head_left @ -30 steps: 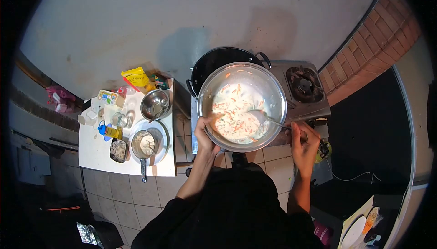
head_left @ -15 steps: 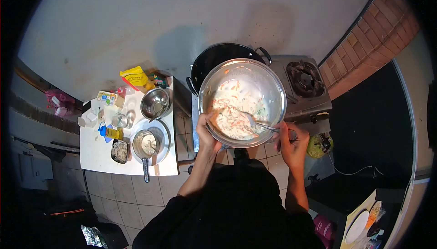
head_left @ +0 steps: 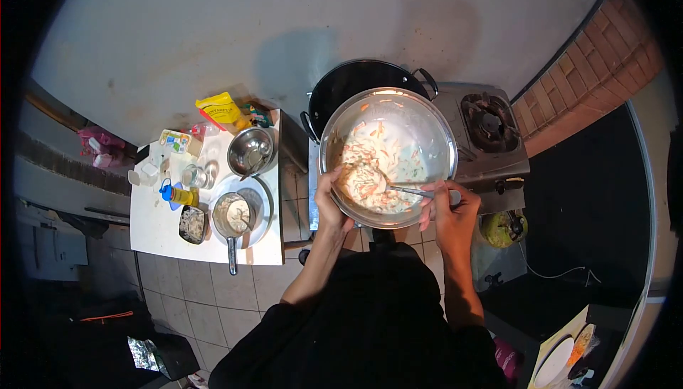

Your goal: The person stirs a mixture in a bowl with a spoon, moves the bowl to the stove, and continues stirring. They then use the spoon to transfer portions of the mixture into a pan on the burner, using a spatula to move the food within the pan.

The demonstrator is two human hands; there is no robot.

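A large steel mixing bowl (head_left: 427,122) holds white batter with orange and green vegetable shreds (head_left: 380,158). My left hand (head_left: 329,200) grips the bowl's near-left rim and keeps it tilted over the stove. My right hand (head_left: 449,207) holds a metal spoon (head_left: 405,190) whose tip sits in a heap of batter at the bowl's near-left side. Behind the bowl stands a black wok (head_left: 348,83) on the left burner.
A two-burner gas stove (head_left: 491,129) has its right burner bare. A small white table (head_left: 160,229) at left carries a steel bowl (head_left: 250,150), a small pan on a plate (head_left: 231,214), a yellow packet (head_left: 220,110), jars and bottles. A brick wall (head_left: 590,61) runs at right.
My right hand has moved left with the spoon, dragging batter toward the bowl's near-left side. My left hand has kept its hold on the rim.
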